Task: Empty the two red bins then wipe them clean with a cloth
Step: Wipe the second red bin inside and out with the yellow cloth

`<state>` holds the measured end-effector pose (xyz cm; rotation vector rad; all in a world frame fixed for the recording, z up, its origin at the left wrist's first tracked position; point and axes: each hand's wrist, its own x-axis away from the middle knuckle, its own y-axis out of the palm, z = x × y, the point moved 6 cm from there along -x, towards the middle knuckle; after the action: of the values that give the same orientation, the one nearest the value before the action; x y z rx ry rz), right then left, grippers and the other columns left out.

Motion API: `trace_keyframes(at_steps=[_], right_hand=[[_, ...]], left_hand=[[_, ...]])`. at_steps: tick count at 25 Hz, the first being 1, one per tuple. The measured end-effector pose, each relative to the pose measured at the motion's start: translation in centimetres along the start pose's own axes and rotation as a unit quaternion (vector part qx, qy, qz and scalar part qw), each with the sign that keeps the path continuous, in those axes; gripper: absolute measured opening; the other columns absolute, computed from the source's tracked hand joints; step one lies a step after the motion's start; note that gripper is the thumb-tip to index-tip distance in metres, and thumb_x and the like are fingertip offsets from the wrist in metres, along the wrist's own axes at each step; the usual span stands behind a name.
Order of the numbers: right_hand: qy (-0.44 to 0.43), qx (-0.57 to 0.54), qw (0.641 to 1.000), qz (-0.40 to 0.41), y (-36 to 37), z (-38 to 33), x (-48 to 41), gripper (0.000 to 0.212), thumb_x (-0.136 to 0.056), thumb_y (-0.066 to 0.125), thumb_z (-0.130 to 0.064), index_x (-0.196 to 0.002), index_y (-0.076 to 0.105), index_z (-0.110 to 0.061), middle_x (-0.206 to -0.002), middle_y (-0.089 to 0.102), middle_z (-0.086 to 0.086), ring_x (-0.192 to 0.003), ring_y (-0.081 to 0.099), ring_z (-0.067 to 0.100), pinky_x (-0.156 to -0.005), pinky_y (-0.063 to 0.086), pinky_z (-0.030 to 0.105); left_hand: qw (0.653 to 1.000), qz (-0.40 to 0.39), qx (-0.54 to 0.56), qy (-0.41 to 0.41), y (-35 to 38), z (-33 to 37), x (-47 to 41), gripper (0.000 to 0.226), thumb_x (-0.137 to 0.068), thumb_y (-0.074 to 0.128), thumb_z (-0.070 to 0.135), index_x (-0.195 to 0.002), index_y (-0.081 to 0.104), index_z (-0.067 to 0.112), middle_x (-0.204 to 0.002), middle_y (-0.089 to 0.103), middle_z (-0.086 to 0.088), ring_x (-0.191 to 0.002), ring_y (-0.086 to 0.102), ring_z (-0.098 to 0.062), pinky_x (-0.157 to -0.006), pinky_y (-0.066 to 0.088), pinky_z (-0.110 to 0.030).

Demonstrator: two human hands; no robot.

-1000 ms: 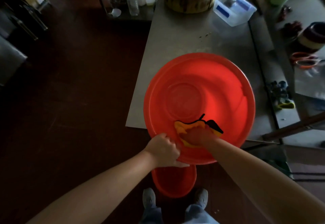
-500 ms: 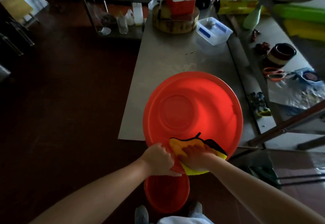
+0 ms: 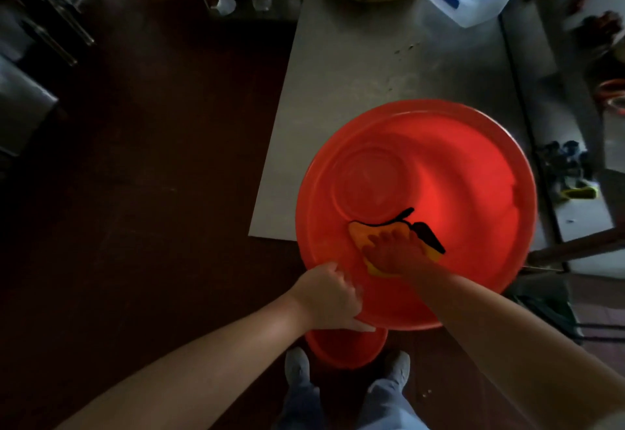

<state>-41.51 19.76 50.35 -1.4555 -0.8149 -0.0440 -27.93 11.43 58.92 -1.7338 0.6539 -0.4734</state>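
Pressing cloth (image 3: 360,234), right hand (image 3: 394,253), left hand (image 3: 326,297) gripping mouth-up bin (image 3: 456,166)

Left hand (image 3: 329,297) grips the big red bin's (image 3: 456,166) rim at seven o'clock; right hand (image 3: 394,250) presses the yellow cloth (image 3: 358,232) inside.

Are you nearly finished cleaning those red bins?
About halfway, it seems. Done: the big bin holds nothing but the cloth, so it is emptied. In hand: the right hand presses the cloth on its inside while the left hand grips its near rim. Left: the small bin on the floor by the feet; whether it has been wiped cannot be told.
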Motion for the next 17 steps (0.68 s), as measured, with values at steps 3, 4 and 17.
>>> trace_keyframes(at_steps=[3, 4, 17], right_hand=[[-0.035, 0.023, 0.999, -0.007, 0.5, -0.9, -1.0, 0.06, -0.089, 0.027, -0.044, -0.148, 0.031, -0.033, -0.107, 0.069, 0.006, -0.09, 0.068, 0.035, -0.081, 0.052, 0.045], [-0.032, 0.039, 0.999, -0.019, 1.0, -1.0, -0.8, 0.059, -0.089, 0.028, -0.044, -0.147, 0.033, -0.033, -0.108, 0.069, 0.006, -0.09, 0.067, 0.034, -0.082, 0.052, 0.045], [-0.07, 0.016, 0.98, -0.187, 0.4, -0.2, 11.9, 0.105, -0.077, 0.036, -0.093, -0.161, 0.001, -0.039, -0.17, 0.005, -0.004, -0.156, 0.006, 0.025, -0.124, 0.01, 0.049]], left_hand=[[1.0, -0.018, 0.01, 0.01, 0.3, -0.1, 0.2, 0.068, -0.086, 0.041, 0.081, -0.056, 0.06, 0.023, -0.054, 0.06, 0.007, -0.048, 0.056, -0.014, -0.058, 0.043, -0.021], [1.0, -0.022, 0.013, 0.011, 0.3, -0.1, 0.3, 0.068, -0.086, 0.04, 0.081, -0.057, 0.06, 0.023, -0.055, 0.06, 0.006, -0.048, 0.056, -0.015, -0.059, 0.043, -0.021], [0.993, -0.109, -0.01, 0.052, -0.2, -1.8, 0.3, 0.077, -0.086, 0.024, 0.084, -0.074, 0.067, 0.021, -0.067, 0.068, 0.004, -0.058, 0.062, -0.018, -0.067, 0.046, -0.027]])
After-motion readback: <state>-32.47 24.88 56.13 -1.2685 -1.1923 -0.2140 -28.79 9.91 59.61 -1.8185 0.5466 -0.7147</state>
